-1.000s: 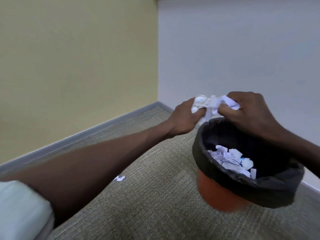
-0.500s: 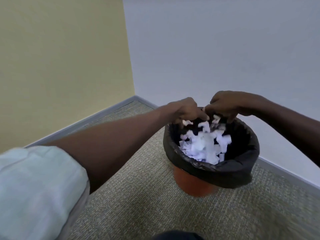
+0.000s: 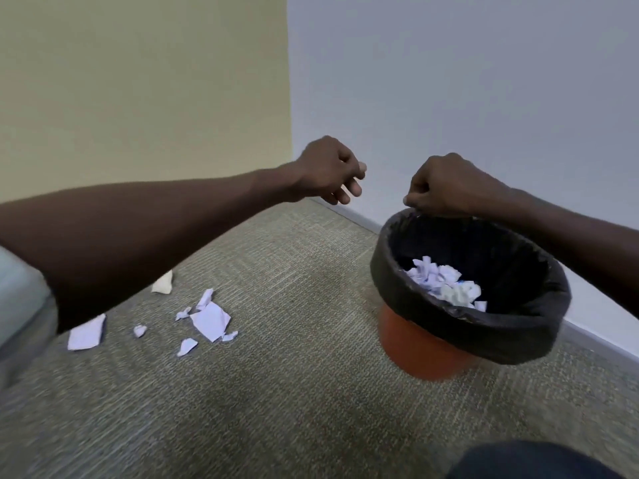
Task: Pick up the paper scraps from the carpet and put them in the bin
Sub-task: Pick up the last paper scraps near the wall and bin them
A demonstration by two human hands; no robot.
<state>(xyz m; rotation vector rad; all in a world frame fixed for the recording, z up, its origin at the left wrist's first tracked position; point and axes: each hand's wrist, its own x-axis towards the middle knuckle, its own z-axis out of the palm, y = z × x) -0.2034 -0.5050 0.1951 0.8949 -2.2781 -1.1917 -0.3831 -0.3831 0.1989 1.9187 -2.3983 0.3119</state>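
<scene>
An orange bin [image 3: 420, 347] with a black liner [image 3: 484, 335] stands on the carpet at the right, next to the grey wall. Several white paper scraps [image 3: 446, 283] lie inside it. More paper scraps [image 3: 211, 319] lie scattered on the carpet at the left, partly under my left forearm, the largest in the middle and another big one [image 3: 86, 335] further left. My left hand [image 3: 328, 171] hovers left of the bin, fingers loosely curled and empty. My right hand [image 3: 446, 184] is curled over the bin's far rim, with no paper visible in it.
The room corner lies behind my hands, with a yellow wall on the left and a grey wall with a baseboard [image 3: 587, 335] on the right. A dark knee [image 3: 539, 461] shows at the bottom right. My pale sleeve [image 3: 20, 299] is at the left edge.
Both hands held a wad of scraps over the bin, then dropped it in. Now the hands have parted and are empty, and the view has swung left to show scraps on the carpet.
</scene>
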